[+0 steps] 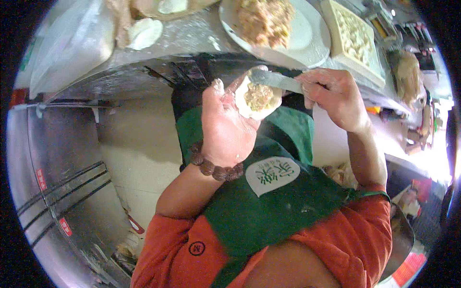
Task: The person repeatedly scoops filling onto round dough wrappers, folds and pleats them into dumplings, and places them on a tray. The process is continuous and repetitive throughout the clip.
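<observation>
My left hand (pixel 230 126), dusted with flour, holds a round dough wrapper (pixel 248 108) on its palm and fingers. A mound of minced filling (pixel 260 96) lies in the middle of the wrapper. My right hand (pixel 333 95) grips a flat metal spatula (pixel 281 81), whose far end rests at the upper edge of the filling. Beyond both hands, on the worktop, stands a large white plate (pixel 311 39) with a heap of the same kind of minced filling (pixel 266 21).
A floured worktop (pixel 187 36) runs across the top. On it are a loose wrapper (pixel 145 34), a clear plastic bag (pixel 77 39) at left and a pale tray (pixel 336 43) of dumplings at right. A metal cabinet (pixel 68 172) stands at lower left.
</observation>
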`<state>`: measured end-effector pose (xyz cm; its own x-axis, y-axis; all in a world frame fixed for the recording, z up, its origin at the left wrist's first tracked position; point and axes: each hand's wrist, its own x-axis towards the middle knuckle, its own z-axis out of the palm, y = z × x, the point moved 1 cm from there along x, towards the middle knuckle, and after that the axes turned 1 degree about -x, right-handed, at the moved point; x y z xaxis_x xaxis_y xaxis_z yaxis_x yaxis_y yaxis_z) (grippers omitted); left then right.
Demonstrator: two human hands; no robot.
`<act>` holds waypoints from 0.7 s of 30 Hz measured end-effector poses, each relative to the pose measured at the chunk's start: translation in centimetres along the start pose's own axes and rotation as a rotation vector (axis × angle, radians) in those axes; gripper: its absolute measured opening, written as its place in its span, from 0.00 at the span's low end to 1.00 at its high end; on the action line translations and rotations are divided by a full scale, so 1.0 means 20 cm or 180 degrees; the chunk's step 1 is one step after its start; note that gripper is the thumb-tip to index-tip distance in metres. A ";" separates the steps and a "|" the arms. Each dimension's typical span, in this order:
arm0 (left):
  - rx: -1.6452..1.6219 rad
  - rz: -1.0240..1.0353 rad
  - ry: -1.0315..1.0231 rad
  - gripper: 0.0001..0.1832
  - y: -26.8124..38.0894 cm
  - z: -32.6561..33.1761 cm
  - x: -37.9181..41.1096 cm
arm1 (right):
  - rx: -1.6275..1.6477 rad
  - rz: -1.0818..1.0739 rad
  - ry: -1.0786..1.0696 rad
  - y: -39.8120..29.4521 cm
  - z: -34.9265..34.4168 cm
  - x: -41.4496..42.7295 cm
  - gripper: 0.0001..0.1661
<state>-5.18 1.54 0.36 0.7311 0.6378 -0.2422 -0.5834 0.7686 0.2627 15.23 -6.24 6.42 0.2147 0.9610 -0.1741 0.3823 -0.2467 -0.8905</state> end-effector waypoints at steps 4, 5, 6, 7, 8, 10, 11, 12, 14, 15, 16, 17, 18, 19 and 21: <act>0.0104 -0.0052 -0.0131 0.42 -0.03 -0.02 0.00 | -0.0531 -0.0013 0.0668 0.07 0.00 -0.05 0.13; 0.0132 -0.0071 -0.0118 0.42 -0.03 -0.03 0.00 | -0.0636 0.0058 0.0956 0.08 0.02 -0.08 0.13; 0.0079 -0.0101 -0.0125 0.42 -0.03 -0.03 0.00 | -0.1147 -0.0482 0.0947 0.08 0.05 -0.09 0.13; 0.0056 -0.0085 -0.0018 0.41 -0.03 -0.02 0.00 | -0.1652 -0.1027 0.0939 0.08 0.09 -0.10 0.14; 0.0031 -0.0070 0.0090 0.40 -0.04 0.00 0.01 | -0.2153 -0.1575 0.0932 0.07 0.13 -0.12 0.14; -0.0026 -0.0104 0.0135 0.39 -0.04 0.01 0.01 | -0.2474 -0.1685 0.0533 0.01 0.21 -0.16 0.19; 0.0029 -0.0103 0.0208 0.39 -0.03 0.01 0.00 | -0.2494 -0.1679 0.0355 0.01 0.24 -0.18 0.21; 0.0073 -0.0090 0.0264 0.39 -0.01 0.02 0.00 | -0.2562 -0.1687 0.0361 0.01 0.24 -0.19 0.22; 0.0066 -0.0045 0.0258 0.39 0.01 0.01 0.00 | -0.2698 -0.1695 0.0376 0.01 0.21 -0.21 0.24; 0.0068 0.0002 0.0254 0.38 0.02 0.01 -0.01 | -0.2586 -0.1732 0.0722 0.04 0.15 -0.20 0.23; 0.0069 0.0024 0.0250 0.38 0.02 0.01 -0.01 | -0.3031 -0.2267 0.1245 0.07 0.07 -0.12 0.21; 0.0070 0.0048 0.0246 0.37 0.03 0.02 -0.01 | -0.3258 -0.1681 0.1514 0.05 0.01 -0.10 0.19; 0.0155 0.0029 0.0192 0.33 0.03 0.02 0.00 | -0.3105 -0.1216 0.1753 0.07 -0.05 -0.05 0.16; 0.0209 0.0009 0.0196 0.32 0.02 0.02 0.01 | -0.3045 -0.0846 0.1810 0.11 -0.10 -0.02 0.16; 0.0309 -0.0003 0.0228 0.29 0.00 0.02 0.03 | -0.3684 -0.0293 0.1513 0.13 -0.12 0.08 0.17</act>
<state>-4.70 1.92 0.61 0.7025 0.6417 -0.3078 -0.5432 0.7629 0.3506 18.78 -5.69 4.86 0.3557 0.9000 0.2520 0.9252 -0.3773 0.0414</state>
